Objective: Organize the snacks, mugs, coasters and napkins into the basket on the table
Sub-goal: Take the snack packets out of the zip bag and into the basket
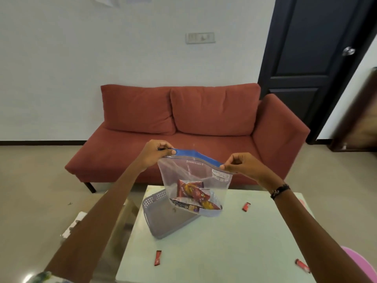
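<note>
Left hand: the left hand (158, 153) pinches the left end of the bag's blue zip strip, thumb and fingers curled onto it.
Right hand: the right hand (237, 163) pinches the right end of the same strip, fingers curled.
Bag: a clear zip bag (195, 180) hangs in the air between both hands, above the table (214, 242).
Bag axis: the zip strip (195, 156) runs across from about 10 o'clock to 4 o'clock, left end higher and farther off; the bag's body hangs down from it, mouth up, bottom down.
Mouth: it looks at least partly closed, though the view is too soft to be sure.
Contents: red snack packets (193, 194) and a darker one lie heaped in the bottom corner, tilted.
Basket: the grey basket (163, 221) sits on the table directly under the bag, at 6 o'clock from the hands; the bag's bottom hangs over its right half.
Key relation: the bag goes straight down to reach the basket; both hands are about equally near, the left slightly more over it.
Loose snacks: one red bar (157, 257) lies at 6 o'clock of the basket, one (246, 206) at 3 o'clock, one (302, 265) at 4 o'clock near the table's right edge.
Judged step: lowering the filled bag into the basket, with the loose bars not yet gathered.
</note>
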The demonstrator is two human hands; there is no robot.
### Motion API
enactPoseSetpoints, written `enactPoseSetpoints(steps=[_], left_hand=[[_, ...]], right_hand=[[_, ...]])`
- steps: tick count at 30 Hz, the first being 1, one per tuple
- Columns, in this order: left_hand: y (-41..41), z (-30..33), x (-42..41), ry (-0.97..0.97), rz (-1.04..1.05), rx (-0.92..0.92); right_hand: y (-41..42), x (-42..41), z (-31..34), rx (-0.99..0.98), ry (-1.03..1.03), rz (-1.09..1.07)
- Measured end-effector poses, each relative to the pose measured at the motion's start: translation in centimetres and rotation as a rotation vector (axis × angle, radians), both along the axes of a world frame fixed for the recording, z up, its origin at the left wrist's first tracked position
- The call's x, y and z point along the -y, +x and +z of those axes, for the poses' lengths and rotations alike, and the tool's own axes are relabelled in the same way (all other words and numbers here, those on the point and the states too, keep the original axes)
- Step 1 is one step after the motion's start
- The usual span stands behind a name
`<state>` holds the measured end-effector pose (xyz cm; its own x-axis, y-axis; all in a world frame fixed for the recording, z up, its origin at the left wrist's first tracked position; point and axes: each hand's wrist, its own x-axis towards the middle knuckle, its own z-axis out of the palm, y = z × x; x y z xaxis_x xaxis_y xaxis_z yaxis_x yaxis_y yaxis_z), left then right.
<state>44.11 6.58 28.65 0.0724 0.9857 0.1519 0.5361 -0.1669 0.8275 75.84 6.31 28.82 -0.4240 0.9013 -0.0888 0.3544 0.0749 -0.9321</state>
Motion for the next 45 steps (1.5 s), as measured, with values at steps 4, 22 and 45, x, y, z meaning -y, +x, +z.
enactPoseSetpoints(steps=[4, 22, 45], left_hand=[[3.3, 1.1, -1.4, 0.016, -0.096, -0.073], [15.8, -8.4, 4.1, -0.588, 0.329, 0.484], [11.2, -11.4, 4.8, -0.560, 0.252, 0.518]], right_hand=[[1.5, 1.1, -1.1, 0.129, -0.012, 0.069], [-2.5, 1.6, -6.5, 0.020, -0.323, -0.169], [-8.1, 4.6, -10.4, -0.143, -0.477, -0.402]])
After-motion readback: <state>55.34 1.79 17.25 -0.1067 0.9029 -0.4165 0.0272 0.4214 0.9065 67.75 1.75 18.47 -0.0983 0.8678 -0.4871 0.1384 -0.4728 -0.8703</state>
